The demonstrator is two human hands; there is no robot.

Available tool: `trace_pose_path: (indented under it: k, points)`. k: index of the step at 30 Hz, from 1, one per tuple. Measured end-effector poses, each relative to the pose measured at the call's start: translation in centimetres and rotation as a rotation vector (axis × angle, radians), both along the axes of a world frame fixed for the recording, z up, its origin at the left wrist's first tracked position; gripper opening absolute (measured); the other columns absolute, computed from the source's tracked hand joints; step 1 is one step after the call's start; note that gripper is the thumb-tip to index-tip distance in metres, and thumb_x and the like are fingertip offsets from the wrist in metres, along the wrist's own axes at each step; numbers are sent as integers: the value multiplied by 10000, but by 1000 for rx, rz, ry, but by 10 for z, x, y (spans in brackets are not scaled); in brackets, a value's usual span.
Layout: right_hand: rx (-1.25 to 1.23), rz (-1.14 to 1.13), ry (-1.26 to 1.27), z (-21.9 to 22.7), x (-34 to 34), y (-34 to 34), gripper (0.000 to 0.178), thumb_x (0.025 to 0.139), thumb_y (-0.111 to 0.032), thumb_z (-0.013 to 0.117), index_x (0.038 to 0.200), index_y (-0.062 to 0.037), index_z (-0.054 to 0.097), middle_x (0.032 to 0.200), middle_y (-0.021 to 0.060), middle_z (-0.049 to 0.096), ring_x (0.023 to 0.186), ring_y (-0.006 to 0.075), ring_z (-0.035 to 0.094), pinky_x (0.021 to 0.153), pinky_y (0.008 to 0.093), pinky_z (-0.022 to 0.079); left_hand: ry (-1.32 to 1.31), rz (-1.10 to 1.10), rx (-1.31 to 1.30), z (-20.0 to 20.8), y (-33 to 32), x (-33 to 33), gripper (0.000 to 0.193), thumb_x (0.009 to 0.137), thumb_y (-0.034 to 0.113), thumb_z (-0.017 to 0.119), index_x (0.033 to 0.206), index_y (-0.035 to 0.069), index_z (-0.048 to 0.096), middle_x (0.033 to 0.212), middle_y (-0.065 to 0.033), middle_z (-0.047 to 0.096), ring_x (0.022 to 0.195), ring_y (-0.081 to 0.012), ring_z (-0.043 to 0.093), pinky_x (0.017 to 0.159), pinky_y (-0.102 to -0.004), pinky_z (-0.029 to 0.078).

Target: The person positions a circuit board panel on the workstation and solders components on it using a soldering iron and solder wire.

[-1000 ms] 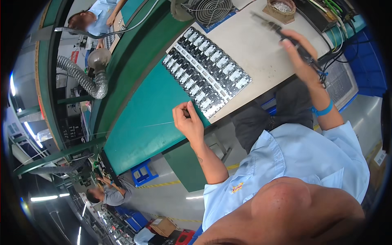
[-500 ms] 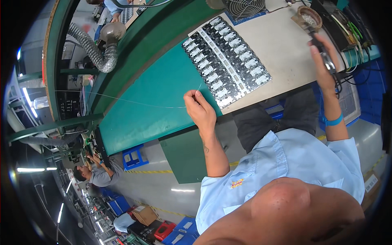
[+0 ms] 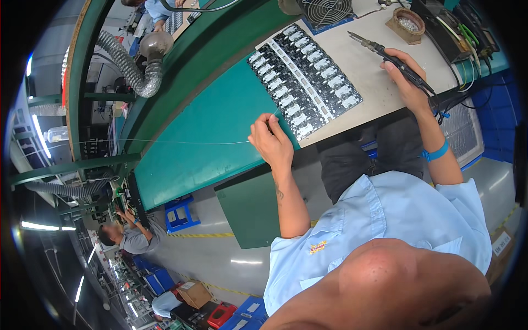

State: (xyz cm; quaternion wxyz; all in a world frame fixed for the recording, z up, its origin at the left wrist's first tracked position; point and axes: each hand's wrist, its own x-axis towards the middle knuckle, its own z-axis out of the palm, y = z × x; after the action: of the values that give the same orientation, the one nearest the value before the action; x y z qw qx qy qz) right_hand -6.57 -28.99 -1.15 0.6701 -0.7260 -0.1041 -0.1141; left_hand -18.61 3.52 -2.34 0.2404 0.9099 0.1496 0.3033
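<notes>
Board panel (image 3: 305, 82), black with rows of silvery parts and a pale strip down its middle, lay partly over the green mat (image 3: 209, 121) and partly over the pale worktop (image 3: 379, 93). My left hand (image 3: 272, 142) was beside its near left corner, thumb and fingers narrowed in a pinch on a thin wire (image 3: 192, 143). Long run went off left across the mat; short end poked past my fingertips toward the panel edge. Contact there: couldn't tell.

My right hand (image 3: 408, 82) was closed round a soldering iron (image 3: 401, 67) like a pen, tip over the worktop, apart from the panel, aimed up and left toward the fan (image 3: 327, 12). Brown bowl (image 3: 408, 25) with silvery bits stood beyond that hand.

Handling notes, my judgement: light pinch suited the wire best, firm enough to steer, loose enough not to kink it; a short free end would wobble less. Iron wanted a grip well back from the metal, tip kept clear of my left fingers, and its cord (image 3: 433, 102) slack so nothing tugged. Panel needed to lie flat, unnudged by my knuckles.
</notes>
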Motion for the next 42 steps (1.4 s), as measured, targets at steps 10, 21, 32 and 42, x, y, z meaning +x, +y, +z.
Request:
trace_pose_path:
  k: [10,21,32,42]
  points:
    - [-36,-28,-66,-3,0,3,334,1020,-147,698,1339,-44,695,989,61,770,768,96,565,692,219,446,-114,-57,16,-2,2,1,47,1031,91,634,1062,58,648,1127,-83,658,984,-265,587,907,-399,432]
    - [-85,-30,-66,0,-1,4,311,1011,-158,709,1306,-59,715,994,42,758,814,110,586,741,228,446,-97,-55,2,-1,0,1,47,1031,93,634,1069,68,647,1157,-79,662,945,-264,602,884,-376,435]
    - [-112,-8,-35,3,-3,3,304,1001,-160,724,1287,-58,723,1011,40,757,848,118,613,781,227,463,-107,-43,6,-6,2,1,49,1034,94,630,1076,70,639,1148,-71,669,904,-259,593,876,-380,432]
    - [-80,-8,-9,2,-3,4,305,991,-150,735,1278,-50,723,1049,47,758,879,133,637,823,242,488,-67,-1,71,-1,-2,0,54,1032,94,636,1083,76,643,1103,-61,677,907,-246,587,875,-371,399]
